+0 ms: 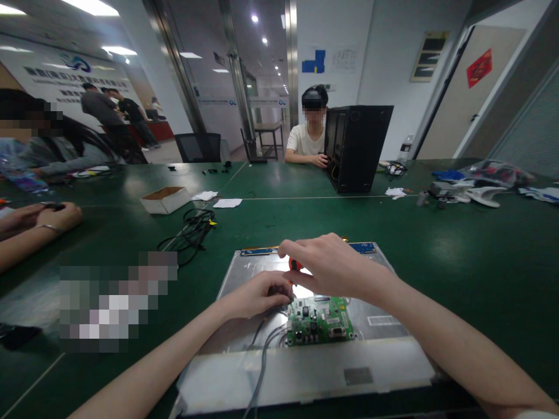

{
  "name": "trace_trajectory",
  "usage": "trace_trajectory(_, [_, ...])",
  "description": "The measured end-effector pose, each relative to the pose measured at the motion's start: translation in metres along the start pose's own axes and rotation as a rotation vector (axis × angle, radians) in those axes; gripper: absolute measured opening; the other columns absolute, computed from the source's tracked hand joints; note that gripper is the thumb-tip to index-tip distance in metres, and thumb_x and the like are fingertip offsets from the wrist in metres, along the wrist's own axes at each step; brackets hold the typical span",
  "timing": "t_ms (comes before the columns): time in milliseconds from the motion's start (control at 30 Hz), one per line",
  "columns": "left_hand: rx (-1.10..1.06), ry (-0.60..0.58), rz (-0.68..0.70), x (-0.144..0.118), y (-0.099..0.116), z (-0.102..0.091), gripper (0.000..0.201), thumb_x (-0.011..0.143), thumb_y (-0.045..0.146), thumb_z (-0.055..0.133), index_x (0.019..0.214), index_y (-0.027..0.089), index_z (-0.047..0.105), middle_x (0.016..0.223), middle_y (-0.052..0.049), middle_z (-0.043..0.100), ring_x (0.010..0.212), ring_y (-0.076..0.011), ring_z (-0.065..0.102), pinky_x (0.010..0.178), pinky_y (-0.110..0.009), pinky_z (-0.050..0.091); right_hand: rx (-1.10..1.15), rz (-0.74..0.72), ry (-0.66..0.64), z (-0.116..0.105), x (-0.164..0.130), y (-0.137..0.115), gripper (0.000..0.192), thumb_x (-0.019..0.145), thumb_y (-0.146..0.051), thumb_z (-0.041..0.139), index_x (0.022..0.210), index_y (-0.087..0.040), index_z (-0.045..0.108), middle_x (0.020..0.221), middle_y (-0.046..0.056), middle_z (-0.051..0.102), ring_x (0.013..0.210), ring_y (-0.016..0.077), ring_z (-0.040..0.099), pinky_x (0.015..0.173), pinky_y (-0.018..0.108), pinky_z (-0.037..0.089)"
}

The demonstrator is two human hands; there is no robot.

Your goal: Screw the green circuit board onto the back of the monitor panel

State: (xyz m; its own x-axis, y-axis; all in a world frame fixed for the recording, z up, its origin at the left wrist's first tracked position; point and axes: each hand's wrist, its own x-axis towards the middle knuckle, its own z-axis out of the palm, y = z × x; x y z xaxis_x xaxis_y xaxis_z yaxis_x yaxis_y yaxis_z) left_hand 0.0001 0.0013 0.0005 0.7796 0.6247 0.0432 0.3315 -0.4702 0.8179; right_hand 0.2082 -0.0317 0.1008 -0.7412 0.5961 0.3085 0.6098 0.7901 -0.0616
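A silver metal panel (375,302), the back of a flat screen, lies on the green table in front of me. A green circuit board (321,321) sits on its middle, with grey cables (264,343) running off toward me. My right hand (327,265) is closed around an orange-handled screwdriver (296,265) held upright just above the board's far left corner. My left hand (262,294) rests on the panel with its fingertips pinched at the tool's lower end by that corner.
A black cable bundle (194,230) and an open cardboard box (165,199) lie to the far left. A person sits across the table at a black computer case (356,148). Another person's hands (39,218) rest at the left edge. Loose parts (471,189) lie at the far right.
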Motion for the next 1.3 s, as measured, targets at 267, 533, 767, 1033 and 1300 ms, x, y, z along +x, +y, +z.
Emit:
trace_trajectory(267, [-0.008,-0.001,-0.019,-0.0006,0.0022,0.0006,0.009,0.081,0.012,0.059,0.078,0.017,0.065,0.076,0.000,0.065,0.074,-0.0153,0.058,0.070,-0.026,0.046,-0.002,0.006,-0.006,-0.0021,0.0001,0.0009,0.020,0.093,-0.032,0.050,0.107,-0.018,0.049,0.088,0.002,0.068,0.062,0.0122,0.054,0.050,0.026,0.020])
trace_trajectory(533, [-0.016,-0.002,0.005,-0.0013,0.0002,-0.0003,0.006,0.082,0.016,0.061,0.083,0.017,0.067,0.077,-0.001,0.066,0.075,-0.0158,0.059,0.068,-0.025,0.046,0.029,0.026,-0.012,-0.0085,-0.0027,0.0039,0.022,0.092,-0.031,0.053,0.110,-0.019,0.049,0.089,0.001,0.068,0.067,0.0133,0.058,0.053,0.026,0.024])
trace_trajectory(767, [-0.016,-0.015,-0.031,-0.0012,0.0020,-0.0007,0.006,0.082,0.018,0.061,0.083,0.017,0.067,0.077,-0.001,0.066,0.075,-0.0160,0.059,0.068,-0.025,0.046,0.017,0.017,-0.026,-0.0087,-0.0020,0.0037,0.023,0.092,-0.031,0.054,0.111,-0.019,0.050,0.088,0.001,0.068,0.066,0.0136,0.058,0.052,0.026,0.025])
trace_trajectory(1033, [-0.044,-0.014,-0.058,-0.0013,0.0024,-0.0001,0.005,0.081,0.017,0.062,0.085,0.017,0.064,0.080,0.000,0.066,0.072,-0.0149,0.059,0.068,-0.025,0.047,0.021,-0.004,-0.036,-0.0079,-0.0018,0.0033,0.024,0.092,-0.033,0.054,0.111,-0.019,0.049,0.089,0.002,0.069,0.067,0.0139,0.059,0.051,0.025,0.025])
trace_trajectory(1300, [0.007,0.004,-0.035,-0.0018,0.0018,0.0005,0.006,0.081,0.016,0.061,0.086,0.016,0.065,0.084,-0.002,0.067,0.078,-0.0174,0.061,0.072,-0.028,0.048,-0.009,-0.018,-0.022,-0.0049,-0.0012,0.0018,0.018,0.092,-0.032,0.053,0.105,-0.019,0.050,0.088,0.002,0.069,0.063,0.0129,0.057,0.050,0.026,0.020])
